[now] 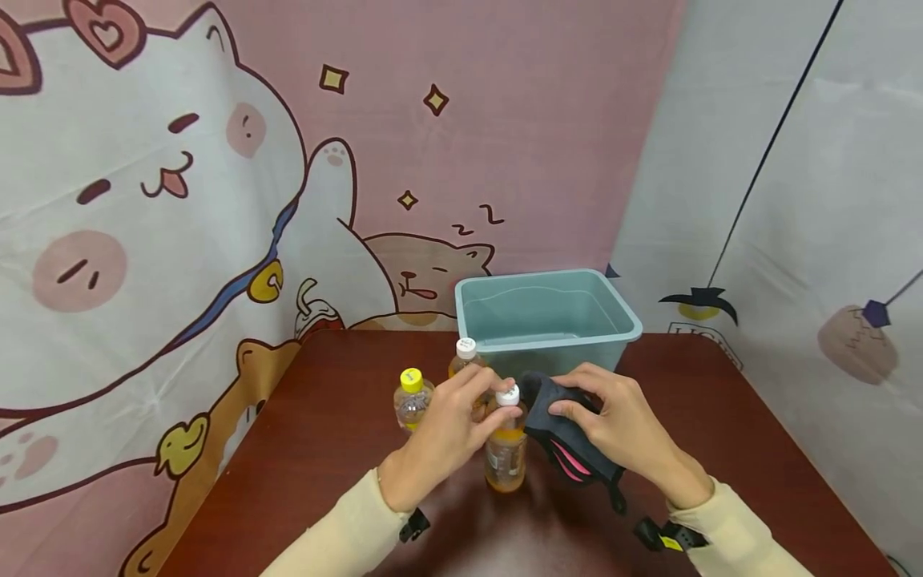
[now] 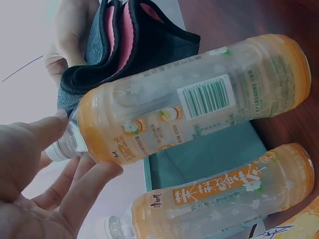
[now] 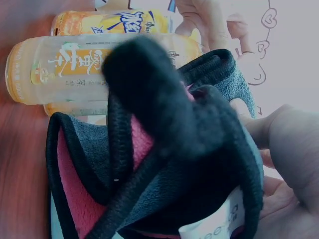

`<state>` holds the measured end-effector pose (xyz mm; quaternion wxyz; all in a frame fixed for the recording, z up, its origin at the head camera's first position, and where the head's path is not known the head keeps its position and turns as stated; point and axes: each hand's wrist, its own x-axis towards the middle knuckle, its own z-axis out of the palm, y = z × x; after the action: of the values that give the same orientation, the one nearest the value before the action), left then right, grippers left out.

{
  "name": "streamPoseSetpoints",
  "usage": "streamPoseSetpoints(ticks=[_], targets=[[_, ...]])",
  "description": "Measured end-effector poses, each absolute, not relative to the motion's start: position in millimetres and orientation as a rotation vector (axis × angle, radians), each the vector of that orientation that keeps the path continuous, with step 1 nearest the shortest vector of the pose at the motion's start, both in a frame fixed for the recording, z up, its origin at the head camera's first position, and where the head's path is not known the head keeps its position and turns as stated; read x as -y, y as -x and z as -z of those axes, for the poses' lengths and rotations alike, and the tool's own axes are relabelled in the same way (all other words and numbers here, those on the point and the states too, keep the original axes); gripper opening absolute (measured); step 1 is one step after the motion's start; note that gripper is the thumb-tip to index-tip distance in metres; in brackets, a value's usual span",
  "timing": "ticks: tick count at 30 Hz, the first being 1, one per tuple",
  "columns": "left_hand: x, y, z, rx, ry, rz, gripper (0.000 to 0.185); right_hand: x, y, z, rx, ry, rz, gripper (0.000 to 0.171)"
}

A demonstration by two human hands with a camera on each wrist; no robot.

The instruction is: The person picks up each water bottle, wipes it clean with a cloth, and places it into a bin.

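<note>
Left hand [image 1: 456, 413] gripping bottle [image 1: 505, 457], white cap [image 1: 509, 396] up, long axis upright, right hand [image 1: 626, 417] pinching folded gray cloth [image 1: 566, 433]

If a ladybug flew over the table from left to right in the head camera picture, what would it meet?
Yellow-capped bottle → back white-capped bottle → front white-capped bottle → dark cloth item → right hand.

Head view bright; sheen on table [image 1: 476, 537]; nearest cloth edge [image 3: 144, 84] blurred.
</note>
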<state>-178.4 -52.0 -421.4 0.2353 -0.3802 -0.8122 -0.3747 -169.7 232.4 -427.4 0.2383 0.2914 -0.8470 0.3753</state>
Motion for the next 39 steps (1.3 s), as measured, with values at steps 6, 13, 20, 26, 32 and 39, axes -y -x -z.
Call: streamPoseSetpoints(ticks=[6,13,20,26,32,39], targets=[[50.4,177.5,419.0,2.244,1.048,1.073,0.031,-234.4,167.4,427.1,2.333,-0.8,-1.056,0.033],[51.7,177.6,420.6,2.257,1.138,1.288,0.023,-227.5,164.4,430.5,2.358,-0.865,-1.078,0.032],[53.6,177.1,418.8,2.259,1.166,1.357,0.026,-217.6,162.6,427.6,2.375,-0.886,-1.086,0.033],[54.5,175.7,415.6,2.242,1.174,1.338,0.023,-210.6,160.1,425.0,2.448,-0.873,-1.086,0.029],[56.4,176.2,416.0,2.275,1.159,1.349,0.022,-209.0,162.1,425.4,2.52,-0.866,-1.059,0.025],[57.4,178.1,416.3,2.241,1.185,1.314,0.026,-215.3,163.6,430.2,2.557,-0.881,-1.061,0.022]])
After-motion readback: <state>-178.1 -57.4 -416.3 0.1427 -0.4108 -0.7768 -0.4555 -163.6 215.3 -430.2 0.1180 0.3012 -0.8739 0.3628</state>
